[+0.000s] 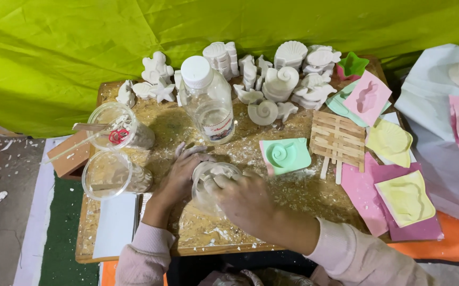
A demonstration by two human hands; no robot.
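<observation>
A small clear cup (211, 182) stands near the front edge of the surface (303, 198), toward its middle; the left hand (182, 177) wraps its side in a narrow grip, while the right hand (245, 198) covers its top, fingers curled down into it. Two clear lidded tubs (114, 151) sit by the left edge, one clear bottle (208, 98) stands behind the cup, and one green shell mould (285, 155) lies right of it.
</observation>
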